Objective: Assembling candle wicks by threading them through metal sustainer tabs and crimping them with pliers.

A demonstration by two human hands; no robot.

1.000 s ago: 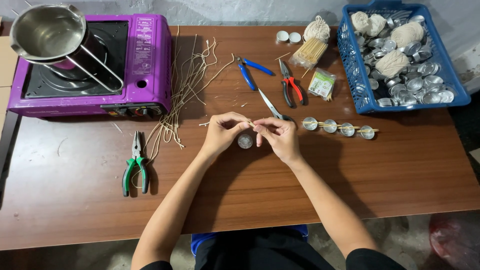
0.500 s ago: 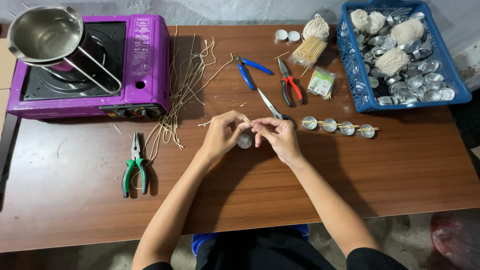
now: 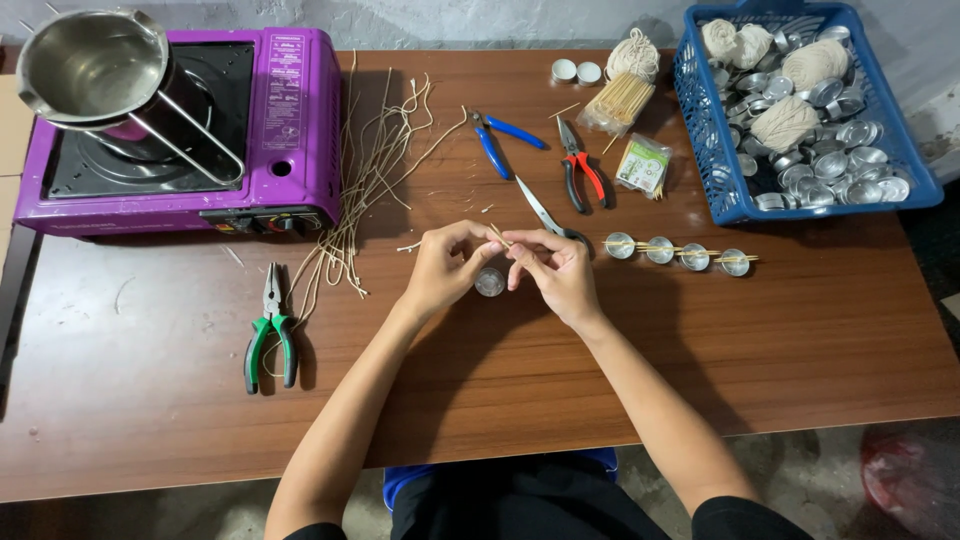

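My left hand (image 3: 445, 270) and my right hand (image 3: 553, 272) meet over the middle of the brown table (image 3: 150, 420). Both pinch a thin wooden stick (image 3: 498, 236) with a pale wick strand that pokes out to the left. Right under the fingertips sits a small round metal cup (image 3: 490, 282) on the table. To the right lies a row of several small metal cups (image 3: 676, 252) with sticks laid across their tops. Scissors (image 3: 545, 215) lie just behind my right hand.
A purple portable stove (image 3: 280, 120) with a steel pot (image 3: 90, 65) stands far left. Loose wick strands (image 3: 370, 180), green pliers (image 3: 270, 330), blue pliers (image 3: 505, 140), red pliers (image 3: 582, 170), a stick bundle (image 3: 620, 100), a small packet (image 3: 643, 165) and a blue basket (image 3: 700, 130) of cups and string balls surround the hands.
Both hands stay over the small cup with only slight finger movement on the stick and wick. Nothing else has moved.
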